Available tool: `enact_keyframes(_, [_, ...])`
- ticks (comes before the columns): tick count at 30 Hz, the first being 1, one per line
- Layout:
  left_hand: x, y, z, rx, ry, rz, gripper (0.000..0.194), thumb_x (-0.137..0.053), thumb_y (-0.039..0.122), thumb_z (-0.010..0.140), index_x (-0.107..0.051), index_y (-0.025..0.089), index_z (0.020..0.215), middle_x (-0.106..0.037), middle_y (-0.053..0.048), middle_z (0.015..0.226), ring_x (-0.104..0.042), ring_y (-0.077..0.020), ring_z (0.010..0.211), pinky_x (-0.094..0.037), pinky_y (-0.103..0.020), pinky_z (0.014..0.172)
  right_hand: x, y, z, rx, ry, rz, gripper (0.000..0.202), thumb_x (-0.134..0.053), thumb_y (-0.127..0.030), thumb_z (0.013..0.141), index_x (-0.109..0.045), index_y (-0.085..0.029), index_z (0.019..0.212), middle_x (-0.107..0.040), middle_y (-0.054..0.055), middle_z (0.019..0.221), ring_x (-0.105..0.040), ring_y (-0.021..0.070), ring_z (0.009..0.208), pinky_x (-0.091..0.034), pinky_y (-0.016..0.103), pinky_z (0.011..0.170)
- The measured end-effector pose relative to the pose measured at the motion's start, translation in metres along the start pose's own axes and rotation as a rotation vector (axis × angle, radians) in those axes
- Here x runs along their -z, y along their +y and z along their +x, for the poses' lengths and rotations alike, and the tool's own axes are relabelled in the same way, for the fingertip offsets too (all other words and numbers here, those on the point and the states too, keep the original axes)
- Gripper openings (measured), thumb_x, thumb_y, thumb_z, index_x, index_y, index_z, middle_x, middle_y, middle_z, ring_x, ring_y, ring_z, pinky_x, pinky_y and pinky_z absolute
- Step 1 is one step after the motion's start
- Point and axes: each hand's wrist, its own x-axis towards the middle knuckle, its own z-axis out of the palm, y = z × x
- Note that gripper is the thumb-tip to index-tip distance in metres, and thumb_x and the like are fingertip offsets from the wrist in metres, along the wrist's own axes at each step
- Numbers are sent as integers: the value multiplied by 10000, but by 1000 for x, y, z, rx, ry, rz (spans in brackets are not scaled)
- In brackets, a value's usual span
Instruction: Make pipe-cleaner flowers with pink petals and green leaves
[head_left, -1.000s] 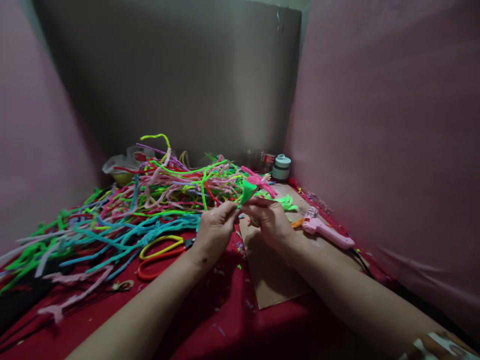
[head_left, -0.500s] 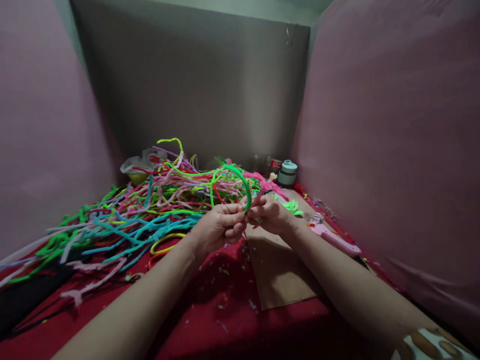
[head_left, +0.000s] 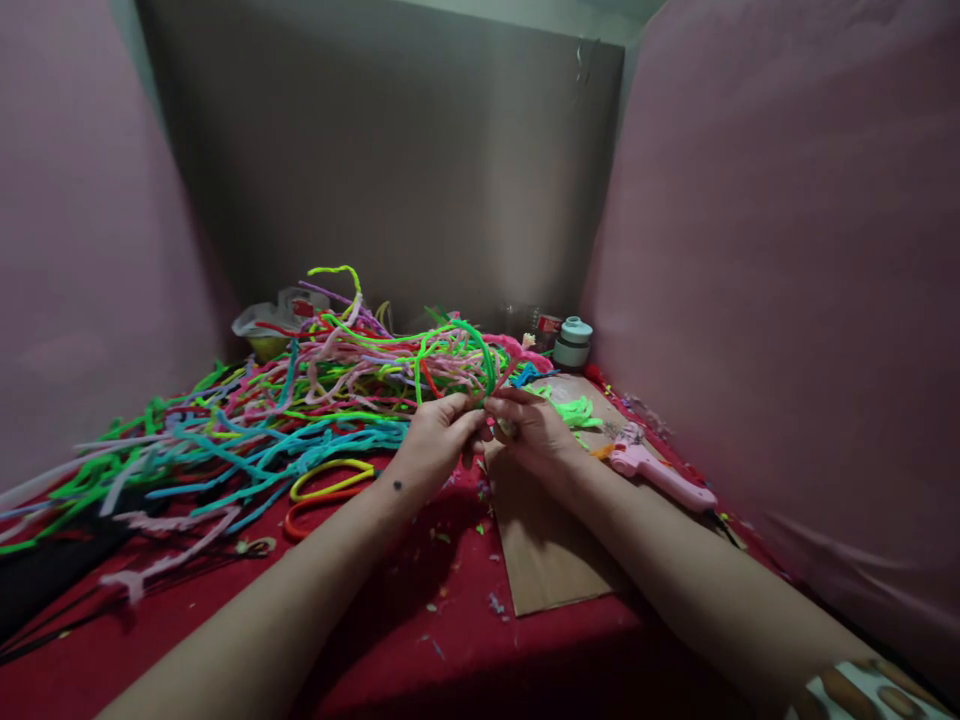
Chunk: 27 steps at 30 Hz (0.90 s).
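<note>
My left hand [head_left: 441,437] and my right hand [head_left: 534,428] meet at the middle, above the near edge of the pipe cleaner pile [head_left: 360,375]. A curved green pipe cleaner [head_left: 484,355] rises from between the fingertips, pinched by my left hand. Beside it a dark pink strip [head_left: 510,376] stands up at the fingers of my right hand, which are closed on it. Something small and pale shows under my right fingers, too small to name. The lower ends of these pieces are hidden by the fingers.
Cardboard [head_left: 551,555] lies on the red cloth [head_left: 405,620] beneath my right forearm. A pink glue gun [head_left: 660,473] is at the right. Scissors with yellow and orange handles [head_left: 330,485] lie left. A pale green jar [head_left: 573,343] stands behind, and pink sheets rise at both sides.
My left hand has turned, its back now facing up more. Both hands stay together round the pieces. The view has shifted slightly, and more of the scissors' handles shows.
</note>
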Motion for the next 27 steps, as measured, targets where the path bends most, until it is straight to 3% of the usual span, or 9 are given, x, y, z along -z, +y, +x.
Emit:
enact_keyframes(4, [-1,-9,-2,-189,165,385,173,-501,281,803,-616,169,737,-535,20,547,-469,-94,510,-367,-212,529,-9,5,-4,15,103,6,180,-753,-205,512,-624,-153,625,-487,-72,476,-305,33,403,-180,211,399])
enact_keyframes(7, [1,-12,0,-208,166,417,177,-489,263,806,-617,175,724,-496,35,519,-422,-83,480,-341,-207,510,-10,9,-5,3,124,20,195,-766,-201,502,-618,-161,622,-486,-74,474,-318,36,402,-192,208,392])
enact_keyframes(14, [3,2,1,80,-16,-135,215,-561,322,765,-528,149,642,-494,44,492,-359,-37,364,-232,-170,374,-1,3,-2,-48,13,100,208,-793,-182,504,-650,-163,654,-614,-30,573,-423,47,426,-220,185,377])
enact_keyframes(19, [6,3,0,139,-189,-444,209,-601,288,764,-491,143,659,-420,71,470,-259,-4,350,-161,-145,366,-4,-9,-6,-71,-108,87,191,-781,-175,495,-678,-170,656,-622,-37,585,-501,63,486,-330,180,432])
enact_keyframes(23, [10,2,0,189,-326,-566,191,-597,282,780,-490,152,688,-375,83,448,-179,-4,345,-150,-139,345,-8,-15,-10,-86,-210,62,204,-778,-184,493,-684,-167,673,-601,-41,559,-505,61,493,-373,180,470])
enact_keyframes(27, [13,2,-1,253,-384,-587,171,-595,298,784,-521,154,731,-330,96,422,-124,-6,338,-153,-137,319,-4,-16,-11,-108,-246,42,208,-781,-201,506,-681,-169,686,-592,-41,561,-505,58,488,-366,170,459])
